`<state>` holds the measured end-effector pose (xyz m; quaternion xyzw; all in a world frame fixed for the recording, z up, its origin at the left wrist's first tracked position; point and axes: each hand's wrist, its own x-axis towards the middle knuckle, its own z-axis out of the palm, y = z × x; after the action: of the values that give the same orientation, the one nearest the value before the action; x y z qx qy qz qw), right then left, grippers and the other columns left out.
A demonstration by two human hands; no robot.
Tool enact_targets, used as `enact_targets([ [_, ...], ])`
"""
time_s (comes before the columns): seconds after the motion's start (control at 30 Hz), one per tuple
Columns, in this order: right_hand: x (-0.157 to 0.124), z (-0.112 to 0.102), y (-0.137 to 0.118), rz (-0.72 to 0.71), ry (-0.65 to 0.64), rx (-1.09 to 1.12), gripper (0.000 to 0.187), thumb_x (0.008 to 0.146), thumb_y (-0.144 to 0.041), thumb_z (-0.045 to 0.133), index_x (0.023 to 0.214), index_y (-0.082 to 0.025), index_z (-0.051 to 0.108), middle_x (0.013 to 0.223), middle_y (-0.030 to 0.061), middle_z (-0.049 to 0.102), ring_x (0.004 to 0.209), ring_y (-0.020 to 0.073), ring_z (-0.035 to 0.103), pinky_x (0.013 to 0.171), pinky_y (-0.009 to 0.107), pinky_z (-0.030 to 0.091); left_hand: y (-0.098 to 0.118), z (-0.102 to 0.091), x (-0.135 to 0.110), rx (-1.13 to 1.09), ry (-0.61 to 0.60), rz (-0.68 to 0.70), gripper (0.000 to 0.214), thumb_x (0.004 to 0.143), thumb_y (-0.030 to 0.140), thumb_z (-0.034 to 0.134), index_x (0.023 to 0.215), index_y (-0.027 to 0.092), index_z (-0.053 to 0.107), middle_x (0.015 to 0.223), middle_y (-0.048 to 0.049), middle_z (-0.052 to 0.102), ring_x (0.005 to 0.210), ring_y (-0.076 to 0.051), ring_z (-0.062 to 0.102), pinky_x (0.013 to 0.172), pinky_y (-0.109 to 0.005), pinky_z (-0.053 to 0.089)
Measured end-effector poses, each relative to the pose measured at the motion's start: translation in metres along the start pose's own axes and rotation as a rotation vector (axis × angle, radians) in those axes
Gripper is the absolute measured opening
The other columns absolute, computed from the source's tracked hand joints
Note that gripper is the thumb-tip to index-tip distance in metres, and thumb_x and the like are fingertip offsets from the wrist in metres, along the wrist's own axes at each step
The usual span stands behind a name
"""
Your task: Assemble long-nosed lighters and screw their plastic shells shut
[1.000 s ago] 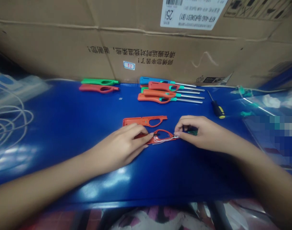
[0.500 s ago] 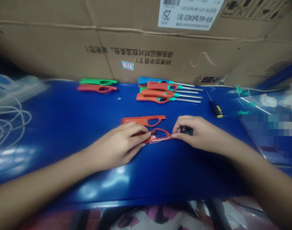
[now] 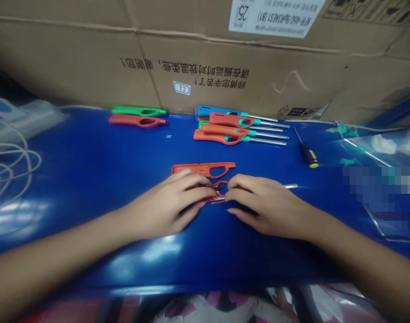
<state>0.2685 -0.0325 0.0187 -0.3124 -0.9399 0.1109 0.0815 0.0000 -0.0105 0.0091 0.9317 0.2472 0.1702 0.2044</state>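
Note:
On the blue table, my left hand [image 3: 173,204] is closed around the left end of an orange lighter shell half [image 3: 221,184], its fingertips at the trigger opening. A thin white wire [image 3: 219,202] runs along the shell's lower edge. My right hand [image 3: 259,204] has its fingers bent over the right end of the same shell, thumb lower down; the fingers hide that end. A silver tube [image 3: 290,185] sticks out behind my right hand. Just beyond my left hand lies the other orange shell half [image 3: 218,169], with its inner side up.
Several assembled long-necked lighters [image 3: 225,130] lie in a pile at the back. Left of them are a green handle [image 3: 134,110], a red handle [image 3: 134,120] and tiny screws [image 3: 169,136]. A screwdriver [image 3: 307,154] lies right. Coiled white cable [image 3: 13,166] is at far left; a cardboard box [image 3: 90,63] stands behind.
My right hand has shifted left from the shell's tip to cover its right end. A silver tube now shows behind it. My left hand keeps its hold; the view has moved slightly.

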Motion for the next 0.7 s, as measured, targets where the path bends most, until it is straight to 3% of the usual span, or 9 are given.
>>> enact_targets([
  [0.1, -0.001, -0.001, 0.001, -0.009, 0.009, -0.021, 0.023, 0.101, -0.029, 0.050, 0.119, -0.021, 0.061, 0.117, 0.0085, 0.060, 0.093, 0.0201, 0.058, 0.077, 0.034, 0.048, 0.000, 0.001, 0.000, 0.003, -0.011, 0.000, 0.031, 0.099, 0.016, 0.051, 0.127, 0.021, 0.064, 0.126, -0.0101, 0.062, 0.118, -0.024, 0.056, 0.104, -0.041, 0.047],
  [0.4, 0.001, 0.000, 0.000, 0.003, 0.000, -0.042, 0.018, 0.102, -0.029, 0.048, 0.104, -0.020, 0.064, 0.114, 0.0084, 0.062, 0.088, 0.0192, 0.058, 0.074, 0.034, 0.046, 0.000, 0.000, 0.000, 0.007, -0.020, 0.012, 0.030, 0.100, 0.016, 0.049, 0.126, 0.020, 0.064, 0.127, -0.0118, 0.060, 0.118, -0.025, 0.054, 0.104, -0.044, 0.047],
  [0.53, -0.002, -0.007, -0.001, 0.069, -0.001, 0.151, 0.007, 0.099, -0.027, 0.055, 0.098, -0.022, 0.060, 0.113, 0.0065, 0.062, 0.089, 0.0173, 0.059, 0.074, 0.031, 0.046, -0.001, 0.000, -0.001, 0.015, -0.020, 0.017, 0.031, 0.100, 0.016, 0.049, 0.127, 0.020, 0.064, 0.127, -0.0119, 0.060, 0.118, -0.025, 0.053, 0.104, -0.044, 0.047],
  [0.7, -0.004, -0.016, 0.000, 0.174, 0.024, 0.406, 0.002, 0.098, -0.024, 0.058, 0.096, -0.023, 0.058, 0.094, 0.0002, 0.066, 0.077, 0.0120, 0.058, 0.070, 0.026, 0.045, -0.002, 0.000, -0.002, 0.022, -0.025, 0.023, 0.033, 0.100, 0.015, 0.049, 0.128, 0.021, 0.064, 0.128, -0.0118, 0.059, 0.120, -0.025, 0.053, 0.104, -0.044, 0.047],
])
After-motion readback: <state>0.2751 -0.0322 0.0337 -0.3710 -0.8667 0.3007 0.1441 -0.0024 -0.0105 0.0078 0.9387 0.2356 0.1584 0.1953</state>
